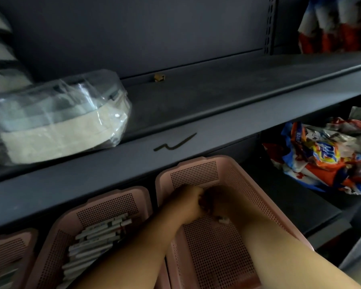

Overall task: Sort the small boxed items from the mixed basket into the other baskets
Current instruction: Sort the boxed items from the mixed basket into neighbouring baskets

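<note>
Both my arms reach into the right pink basket (246, 184) on the lower shelf. My left hand (189, 203) sits near the basket's far wall with its fingers curled inward against my right hand (220, 202), which lies in deep shadow. Something small and dark shows between the two hands, too dim to identify. One small white box (223, 220) lies on the basket floor just below my right hand. The middle pink basket (104, 203) holds several slim white boxes (96, 238) stacked on edge. A third pink basket (6, 253) shows partly at the far left.
The dark shelf edge (217, 126) overhangs the baskets, with a bent black wire (174, 142) on it. A plastic-wrapped grey and beige bundle (58, 117) lies on the upper shelf. Colourful detergent bags (321, 155) sit to the right of the baskets.
</note>
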A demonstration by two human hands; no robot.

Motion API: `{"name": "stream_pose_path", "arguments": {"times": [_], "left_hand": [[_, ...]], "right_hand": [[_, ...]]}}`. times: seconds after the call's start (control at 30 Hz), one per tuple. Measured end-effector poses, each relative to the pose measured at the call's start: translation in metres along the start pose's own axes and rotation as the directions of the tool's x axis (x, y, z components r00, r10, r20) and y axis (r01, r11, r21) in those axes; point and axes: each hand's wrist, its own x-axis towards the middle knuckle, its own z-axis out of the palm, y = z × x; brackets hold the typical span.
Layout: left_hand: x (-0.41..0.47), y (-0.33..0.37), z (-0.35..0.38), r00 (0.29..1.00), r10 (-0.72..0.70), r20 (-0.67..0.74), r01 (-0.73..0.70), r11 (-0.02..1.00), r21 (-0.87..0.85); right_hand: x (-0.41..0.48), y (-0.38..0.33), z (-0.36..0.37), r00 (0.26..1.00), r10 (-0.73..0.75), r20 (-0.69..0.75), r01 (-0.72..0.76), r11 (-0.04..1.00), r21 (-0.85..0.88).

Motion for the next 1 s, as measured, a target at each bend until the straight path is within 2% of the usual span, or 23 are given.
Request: {"name": "stream_pose_path", "arguments": {"times": [0.1, 0.2, 0.27, 0.3, 0.37, 0.4, 0.43, 0.5, 0.53, 0.57, 0.6, 0.63, 0.73, 0.8, 0.87, 0.93, 1.0], "left_hand": [[-0.005, -0.001, -0.011, 0.997, 0.016, -0.082, -0.020, 0.999, -0.041], [-0.011, -0.003, -0.029, 0.977, 0.013, -0.211, -0.032, 0.995, -0.090], [-0.019, -0.006, -0.041, 0.970, 0.002, -0.244, -0.047, 0.982, -0.181], [-0.025, -0.009, -0.047, 0.969, -0.016, -0.247, -0.043, 0.972, -0.231], [-0.038, -0.018, -0.057, 0.959, -0.060, -0.276, -0.020, 0.961, -0.278], [-0.044, -0.024, -0.061, 0.950, -0.078, -0.302, -0.011, 0.959, -0.282], [-0.050, -0.029, -0.064, 0.940, -0.096, -0.327, -0.002, 0.958, -0.286], [-0.066, -0.036, -0.066, 0.925, -0.125, -0.358, 0.013, 0.954, -0.298], [-0.074, -0.037, -0.065, 0.923, -0.128, -0.363, 0.014, 0.953, -0.301], [-0.081, -0.039, -0.063, 0.924, -0.122, -0.363, 0.012, 0.957, -0.290], [-0.088, -0.041, -0.060, 0.927, -0.112, -0.358, 0.011, 0.962, -0.272], [-0.094, -0.042, -0.057, 0.930, -0.103, -0.353, 0.009, 0.966, -0.257], [-0.109, -0.049, -0.052, 0.929, -0.103, -0.354, 0.015, 0.970, -0.244], [-0.114, -0.053, -0.051, 0.929, -0.091, -0.359, 0.011, 0.975, -0.221], [-0.118, -0.055, -0.050, 0.932, -0.078, -0.353, 0.005, 0.979, -0.204], [-0.118, -0.054, -0.048, 0.938, -0.062, -0.340, -0.007, 0.980, -0.199], [-0.116, -0.049, -0.043, 0.945, -0.040, -0.324, -0.027, 0.979, -0.201]], "right_hand": [[0.003, 0.007, -0.017, 0.977, 0.174, 0.121, -0.179, 0.983, 0.032], [-0.010, 0.000, -0.048, 0.962, 0.252, 0.101, -0.271, 0.911, 0.311], [-0.019, -0.007, -0.058, 0.971, 0.214, 0.107, -0.237, 0.801, 0.550], [-0.024, -0.011, -0.061, 0.980, 0.167, 0.109, -0.195, 0.694, 0.693], [-0.027, -0.017, -0.056, 0.994, 0.091, 0.064, -0.090, 0.325, 0.941], [-0.028, -0.022, -0.049, 0.994, 0.102, 0.046, -0.061, 0.153, 0.986], [-0.030, -0.030, -0.040, 0.989, 0.134, 0.057, -0.059, 0.012, 0.998], [-0.036, -0.051, -0.019, 0.966, 0.188, 0.177, -0.135, -0.217, 0.967], [-0.038, -0.064, -0.008, 0.952, 0.187, 0.240, -0.176, -0.306, 0.935], [-0.040, -0.075, 0.002, 0.937, 0.198, 0.288, -0.213, -0.331, 0.919], [-0.042, -0.084, 0.010, 0.923, 0.219, 0.317, -0.238, -0.324, 0.916], [-0.045, -0.090, 0.016, 0.913, 0.245, 0.327, -0.259, -0.273, 0.927], [-0.055, -0.096, 0.022, 0.894, 0.351, 0.278, -0.270, -0.073, 0.960], [-0.060, -0.095, 0.012, 0.872, 0.462, 0.162, -0.281, 0.200, 0.939], [-0.062, -0.093, -0.001, 0.884, 0.460, 0.083, -0.316, 0.459, 0.830], [-0.063, -0.083, -0.008, 0.915, 0.401, 0.044, -0.337, 0.700, 0.629], [-0.069, -0.073, -0.008, 0.949, 0.314, 0.028, -0.306, 0.898, 0.315]]}}
